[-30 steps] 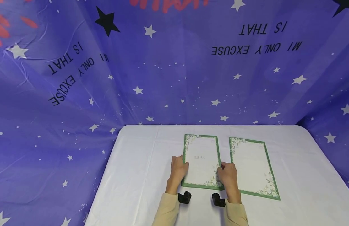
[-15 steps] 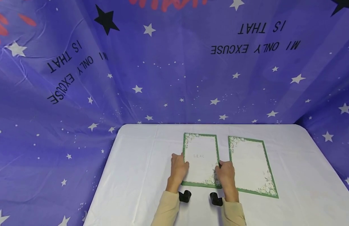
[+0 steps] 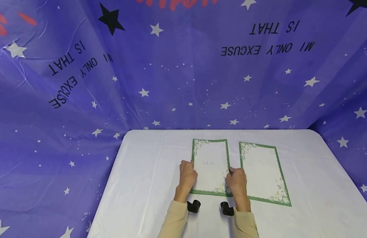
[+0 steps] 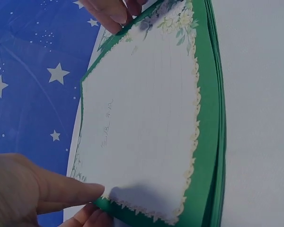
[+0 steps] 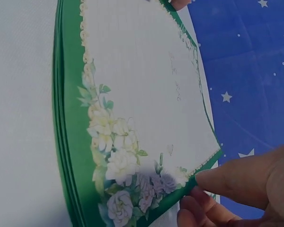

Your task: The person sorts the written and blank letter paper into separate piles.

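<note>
A stack of green-bordered floral stationery sheets [image 3: 209, 165] lies in front of me, its top sheet bearing a small handwritten line. My left hand [image 3: 187, 177] grips its left edge; in the left wrist view the thumb [image 4: 87, 190] lies on top and fingers curl beneath. On the opposite edge, my right hand [image 3: 237, 181] pinches the stack the same way, the thumb [image 5: 217, 178] over the floral corner. Several layered green edges [image 5: 66, 142] show along the near side in the right wrist view. Another matching sheet [image 3: 262, 173], without visible writing, lies to the right.
A white cloth [image 3: 144, 172] covers the table. Purple star-printed fabric [image 3: 177, 76] hangs behind and at both sides. Black wrist devices [image 3: 194, 206] sit inside both beige sleeves [image 3: 173, 219]. The right forearm passes close to the separate sheet's left edge.
My right hand has shifted slightly left along with the stack's right edge, and the near edges look more even. The left hand keeps its grip. The separate sheet stays put.
</note>
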`<control>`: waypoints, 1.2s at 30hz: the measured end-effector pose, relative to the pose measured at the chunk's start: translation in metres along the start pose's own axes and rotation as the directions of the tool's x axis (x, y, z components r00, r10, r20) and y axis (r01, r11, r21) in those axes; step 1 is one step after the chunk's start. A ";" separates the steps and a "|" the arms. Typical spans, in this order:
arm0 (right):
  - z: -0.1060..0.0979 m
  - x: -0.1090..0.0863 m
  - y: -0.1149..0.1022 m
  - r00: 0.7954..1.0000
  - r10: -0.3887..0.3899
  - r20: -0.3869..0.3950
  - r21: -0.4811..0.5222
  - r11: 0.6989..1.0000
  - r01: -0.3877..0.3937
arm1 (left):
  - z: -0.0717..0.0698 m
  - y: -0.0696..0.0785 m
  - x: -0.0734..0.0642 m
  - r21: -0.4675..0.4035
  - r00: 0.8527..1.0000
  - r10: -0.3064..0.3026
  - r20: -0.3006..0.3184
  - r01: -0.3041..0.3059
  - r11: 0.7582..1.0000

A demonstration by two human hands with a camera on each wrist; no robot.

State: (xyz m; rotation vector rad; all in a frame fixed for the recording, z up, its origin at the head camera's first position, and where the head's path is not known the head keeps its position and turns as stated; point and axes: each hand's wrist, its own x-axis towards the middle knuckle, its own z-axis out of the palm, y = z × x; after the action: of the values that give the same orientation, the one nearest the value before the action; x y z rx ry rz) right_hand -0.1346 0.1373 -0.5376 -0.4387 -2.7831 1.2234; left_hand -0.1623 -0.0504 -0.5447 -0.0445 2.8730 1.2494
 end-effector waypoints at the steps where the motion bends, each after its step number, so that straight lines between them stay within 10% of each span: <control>1: 0.000 0.000 0.001 1.000 0.000 -0.011 0.010 1.000 0.000 | 0.000 0.000 0.000 -0.010 1.000 -0.005 0.002 0.005 1.000; 36: -0.021 -0.009 -0.003 0.993 -0.037 -0.116 0.124 0.991 0.051 | -0.024 0.006 -0.003 -0.306 0.989 0.000 0.149 0.046 0.951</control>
State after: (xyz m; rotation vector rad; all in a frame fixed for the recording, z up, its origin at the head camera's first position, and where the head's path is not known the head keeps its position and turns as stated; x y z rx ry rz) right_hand -0.1228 0.1473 -0.5205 -0.4211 -2.5887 1.3121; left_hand -0.1591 -0.0637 -0.5233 0.0116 2.5220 1.6122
